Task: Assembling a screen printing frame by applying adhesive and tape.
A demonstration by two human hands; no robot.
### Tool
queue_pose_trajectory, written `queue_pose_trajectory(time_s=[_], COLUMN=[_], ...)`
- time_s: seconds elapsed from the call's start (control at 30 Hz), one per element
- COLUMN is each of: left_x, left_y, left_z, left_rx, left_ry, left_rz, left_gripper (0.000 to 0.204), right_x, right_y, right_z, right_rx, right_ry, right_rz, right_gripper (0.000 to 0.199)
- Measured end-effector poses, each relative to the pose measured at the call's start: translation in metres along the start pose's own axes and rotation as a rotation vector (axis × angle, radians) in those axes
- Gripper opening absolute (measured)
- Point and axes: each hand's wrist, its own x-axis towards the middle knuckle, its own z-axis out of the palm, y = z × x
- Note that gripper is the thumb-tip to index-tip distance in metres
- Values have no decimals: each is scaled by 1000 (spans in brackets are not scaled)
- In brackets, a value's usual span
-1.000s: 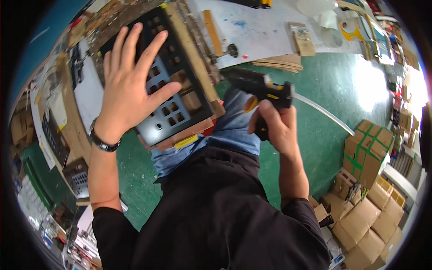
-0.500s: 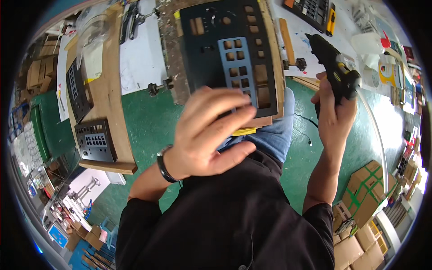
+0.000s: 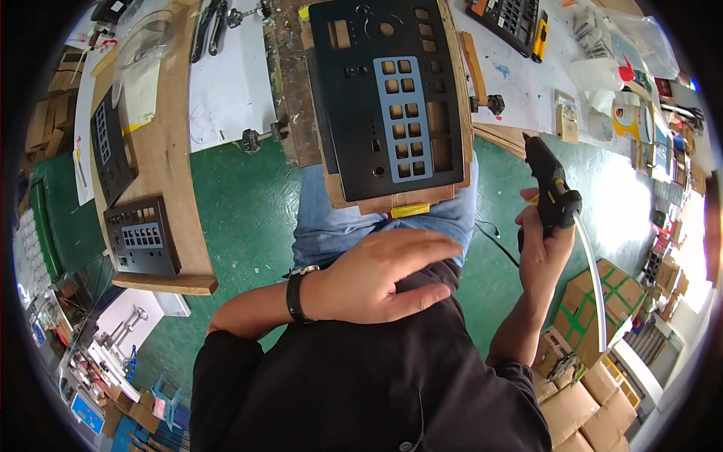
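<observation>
A seated person's left hand (image 3: 376, 275) lies flat and open, fingers together, across the lap against a black shirt, holding nothing; half a second earlier it was raised with fingers spread in front of the panel, and a second ago it pressed flat on that panel. The right hand (image 3: 544, 245) is closed around the grip of a black hot glue gun (image 3: 550, 188), nozzle pointing up toward the desk (image 3: 520, 83), a white glue stick (image 3: 595, 279) trailing from its rear; it sits lower and nearer the body than half a second ago. The black control panel (image 3: 388, 94) with its grey-blue keypad overlay of square cutouts rests on a wooden board (image 3: 452, 113) propped from the desk edge onto the blue-jeaned knees, now fully uncovered. A yellow strip (image 3: 410, 210) shows at the board's lower edge. To the left, two more black cutout panels (image 3: 139, 235) lie on a wooden plank (image 3: 162, 166). At lower right, brown cardboard boxes (image 3: 580, 316) are stacked on the green floor (image 3: 241, 211), one crossed with green tape. A white bottle with a red cap (image 3: 602, 74) stands at the desk's far right.
</observation>
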Motion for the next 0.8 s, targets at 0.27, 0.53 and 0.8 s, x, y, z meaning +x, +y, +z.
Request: queue_pose_trajectory(time_s=[0.27,0.53,0.8], left_x=[12,23,36], left_y=[-4,-2,0], left_z=[3,6,54], left_rx=[-135,-481,-656], left_ry=[179,362,133], left_rz=[70,68,-128], left_gripper=[58,71,48], right_x=[83,22,-58], right_y=[-35,-70,-42], right_z=[20,49,35], right_rx=[44,-327,-400], right_ry=[52,-60,-61], right_rz=[-305,-567,-501], right_gripper=[37,68,79])
